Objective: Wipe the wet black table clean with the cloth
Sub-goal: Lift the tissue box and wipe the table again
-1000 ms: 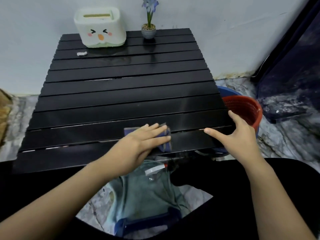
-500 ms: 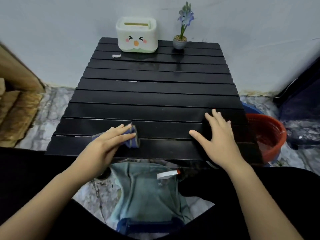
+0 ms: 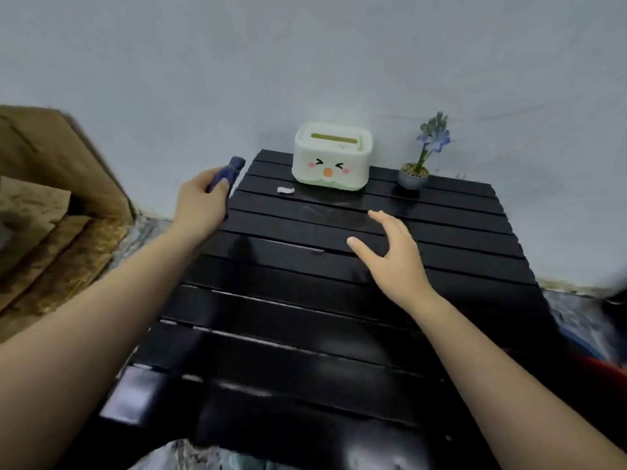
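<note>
With the left hand [image 3: 200, 200] gripping the bunched cloth [image 3: 228, 173] and the right hand [image 3: 390, 254] open-fingered on the tabletop [image 3: 339, 334], a far sweep risked knocking the tissue box [image 3: 330, 161].

I'm seeing the black slatted table [image 3: 305, 334] carrying a white tissue box [image 3: 331, 160] with a face, a small potted flower [image 3: 414, 174] beside it, and a white scrap [image 3: 285, 190] lying nearby.

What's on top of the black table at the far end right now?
On the black slatted table: a white tissue box with a cartoon face, a small potted blue flower and a white scrap. The box's inside isn't visible.
</note>
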`<state>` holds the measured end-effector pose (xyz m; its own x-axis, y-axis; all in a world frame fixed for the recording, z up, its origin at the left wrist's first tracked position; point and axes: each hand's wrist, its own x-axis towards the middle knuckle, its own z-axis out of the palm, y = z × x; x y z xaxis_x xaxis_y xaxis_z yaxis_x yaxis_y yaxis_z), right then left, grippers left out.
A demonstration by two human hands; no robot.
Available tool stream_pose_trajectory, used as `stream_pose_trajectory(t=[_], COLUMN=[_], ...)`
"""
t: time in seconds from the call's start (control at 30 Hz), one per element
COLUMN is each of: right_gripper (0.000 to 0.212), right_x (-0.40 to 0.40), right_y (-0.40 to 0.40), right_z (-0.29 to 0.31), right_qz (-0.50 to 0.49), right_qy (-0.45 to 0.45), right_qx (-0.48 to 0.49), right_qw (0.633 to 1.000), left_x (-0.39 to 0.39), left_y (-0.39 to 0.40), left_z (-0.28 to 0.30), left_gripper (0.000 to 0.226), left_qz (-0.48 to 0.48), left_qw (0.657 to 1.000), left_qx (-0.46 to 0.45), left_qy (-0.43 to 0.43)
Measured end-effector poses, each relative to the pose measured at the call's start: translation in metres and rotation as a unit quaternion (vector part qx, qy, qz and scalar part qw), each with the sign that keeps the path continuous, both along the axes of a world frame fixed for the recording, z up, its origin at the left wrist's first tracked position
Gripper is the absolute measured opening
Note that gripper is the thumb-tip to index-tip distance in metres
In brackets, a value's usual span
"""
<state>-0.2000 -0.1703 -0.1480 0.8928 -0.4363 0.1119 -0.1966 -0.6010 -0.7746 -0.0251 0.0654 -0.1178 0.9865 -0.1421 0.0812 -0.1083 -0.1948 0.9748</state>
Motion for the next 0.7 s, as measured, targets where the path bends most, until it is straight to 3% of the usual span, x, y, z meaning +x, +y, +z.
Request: stream_pose_trajectory(t=[0.07,0.17,0.27,0.33,0.43,0.53,0.7], right_gripper=[0.069,0.084,0.099,0.109,0.113,0.094,0.086], right_x=[0.04,0.099,0.153,0.181,0.207,0.214,0.196], right_y=[-0.02,-0.051,-0.08,-0.094,-0.107,-0.111,-0.106], right_z=[0.003,0.003,-0.003,-0.009,-0.016,-0.024,-0.015], right_qz=[-0.003,0.007,0.015,0.033,0.068,0.065,0.035], right_qy=[-0.025,-0.056,-0.077,-0.075,-0.07,-0.093,-0.159], right_qx=[0.022,0.05,0.075,0.079,0.067,0.075,0.119], right_qw=[0.999,0.997,0.994,0.993,0.993,0.991,0.979], left_x=[0.041,0.091,0.114,0.121,0.122,0.115,0.111], left_y=[-0.02,-0.042,-0.058,-0.063,-0.07,-0.077,-0.081], left_z=[-0.002,-0.025,-0.066,-0.089,-0.096,-0.094,-0.096], left_gripper=[0.029,0.055,0.056,0.048,0.047,0.036,0.041], left_qz=[0.007,-0.008,-0.084,-0.077,-0.039,-0.041,-0.083], left_qw=[0.999,0.979,0.915,0.869,0.851,0.874,0.895], left_qx=[0.038,0.2,0.385,0.466,0.478,0.433,0.397], left_qy=[-0.018,-0.043,-0.088,-0.149,-0.214,-0.219,-0.187])
